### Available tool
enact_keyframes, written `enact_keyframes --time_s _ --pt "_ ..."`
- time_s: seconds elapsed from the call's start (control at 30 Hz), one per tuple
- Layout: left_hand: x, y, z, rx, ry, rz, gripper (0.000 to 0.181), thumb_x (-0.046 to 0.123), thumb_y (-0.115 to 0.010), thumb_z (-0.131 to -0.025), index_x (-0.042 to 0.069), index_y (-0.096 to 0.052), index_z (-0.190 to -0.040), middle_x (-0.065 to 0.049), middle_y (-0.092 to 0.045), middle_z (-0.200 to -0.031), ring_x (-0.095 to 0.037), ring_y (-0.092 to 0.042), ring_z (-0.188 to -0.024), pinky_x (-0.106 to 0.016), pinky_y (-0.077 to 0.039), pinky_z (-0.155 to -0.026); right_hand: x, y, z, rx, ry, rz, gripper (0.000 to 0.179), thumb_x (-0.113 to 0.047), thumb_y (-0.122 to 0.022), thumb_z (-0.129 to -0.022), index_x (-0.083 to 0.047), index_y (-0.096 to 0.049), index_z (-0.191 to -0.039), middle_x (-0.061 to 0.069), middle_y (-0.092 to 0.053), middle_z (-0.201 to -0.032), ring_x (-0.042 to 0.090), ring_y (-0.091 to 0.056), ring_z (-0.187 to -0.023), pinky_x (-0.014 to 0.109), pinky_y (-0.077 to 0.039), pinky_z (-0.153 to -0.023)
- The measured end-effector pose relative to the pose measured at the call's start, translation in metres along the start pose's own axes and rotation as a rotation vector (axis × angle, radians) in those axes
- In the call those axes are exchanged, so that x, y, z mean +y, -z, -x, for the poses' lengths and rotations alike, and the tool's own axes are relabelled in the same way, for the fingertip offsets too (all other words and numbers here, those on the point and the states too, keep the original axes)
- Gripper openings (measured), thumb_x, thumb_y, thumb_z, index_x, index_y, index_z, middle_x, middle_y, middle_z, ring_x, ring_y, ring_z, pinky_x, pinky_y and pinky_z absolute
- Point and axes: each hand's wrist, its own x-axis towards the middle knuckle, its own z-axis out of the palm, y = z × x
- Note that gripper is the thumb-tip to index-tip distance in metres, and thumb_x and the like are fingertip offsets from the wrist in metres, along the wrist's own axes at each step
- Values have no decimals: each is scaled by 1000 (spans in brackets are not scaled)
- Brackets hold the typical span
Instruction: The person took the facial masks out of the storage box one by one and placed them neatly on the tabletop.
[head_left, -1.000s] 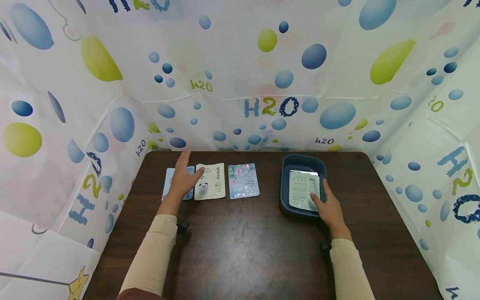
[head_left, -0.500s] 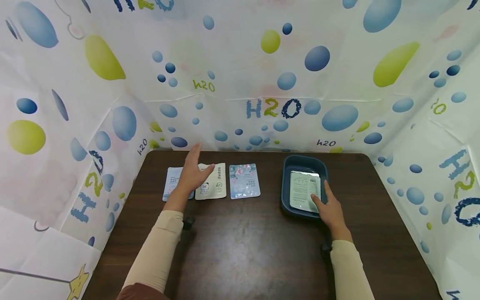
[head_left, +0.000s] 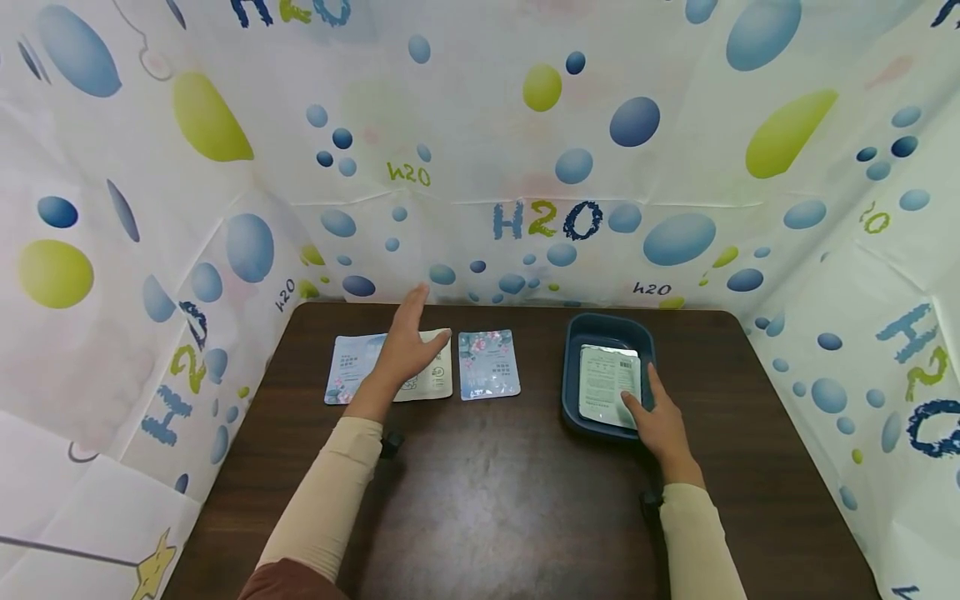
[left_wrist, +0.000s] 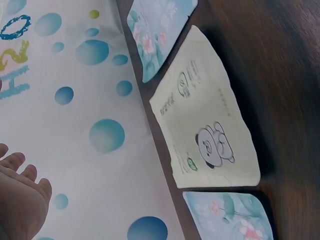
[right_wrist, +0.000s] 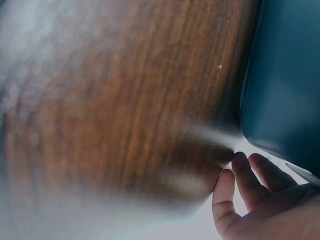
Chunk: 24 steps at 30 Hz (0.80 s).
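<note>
Tray (head_left: 572,375), dark blue, standing on the brown counter (head_left: 487,500); used as reference for all positions. Inside it: pale packet (head_left: 606,385), printed face up (small lines of text, a barcode near one corner). Whether it lies fully flat within the tray: cannot tell.

Right hand (head_left: 662,425) at the tray's right side. Thumb reaches in over the pale packet's right part; index finger lies along the tray's right wall. Right wrist view: fingers (right_wrist: 248,182) loosely bent, close to the wall, on its outer side. Firm hold on wall or packet, or mere contact: cannot tell.

Left of the tray, three packets in a row on the counter. Nearest the tray, though apart from it: floral packet (head_left: 489,364), blue with pink blossoms. Next leftward: cream packet (left_wrist: 205,120), bearing a panda drawing. Farthest from the tray: end packet (head_left: 348,367), also blue and flowered, just beside the cream one.

Left hand (head_left: 407,350) is left of the tray, above the cream packet and partly hiding it from the head camera. Fingers extended, thumb spread away, nothing held.

Behind the tray: white sheet (head_left: 450,100), dotted blue and green, lettered H2O.
</note>
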Motion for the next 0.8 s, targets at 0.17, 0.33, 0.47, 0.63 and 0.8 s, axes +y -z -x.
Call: enact_keyframes --time_s 0.17,0.33,0.47,0.63,0.8 --pt "8 -5 -3 -13 -7 12 89 39 -68 -95 21 -16 -165 -4 -14 -173 -31 -14 -160 -59 -23 -125 0 0 1 4 1 -5 90 -62 -48 -101 -31 9 -164 21 -5 -171 50 -11 -156 70 -13 -122" --pt "14 -12 -6 -27 -40 17 88 38 -68 -96 20 -17 -165 -3 -13 -174 -30 -13 -160 -59 -23 -125 1 -1 0 2 1 -8 90 -62 -48 -101 -31 9 -164 21 -5 -171 50 -11 -156 69 -13 -123" --pt "19 -17 -5 -42 -67 28 87 37 -67 -96 19 -17 -165 -3 -13 -174 -30 -12 -161 -58 -22 -126 1 -1 0 5 1 -17 90 -60 -48 -101 -31 8 -164 21 -5 -171 50 -11 -156 69 -13 -123" --pt "27 -26 -5 -58 -102 22 86 35 -68 -96 18 -18 -165 -3 -15 -173 -27 -12 -161 -54 -21 -128 2 -1 -2 4 -1 -25 90 -61 -49 -101 -31 8 -164 20 -5 -171 50 -11 -156 71 -13 -121" --pt "35 -36 -5 -63 -119 8 85 34 -67 -96 15 -20 -164 -4 -18 -173 -26 -15 -160 -50 -21 -128 5 -1 -4 4 6 -25 90 -60 -49 -101 -31 8 -164 21 -5 -171 50 -11 -156 71 -14 -122"
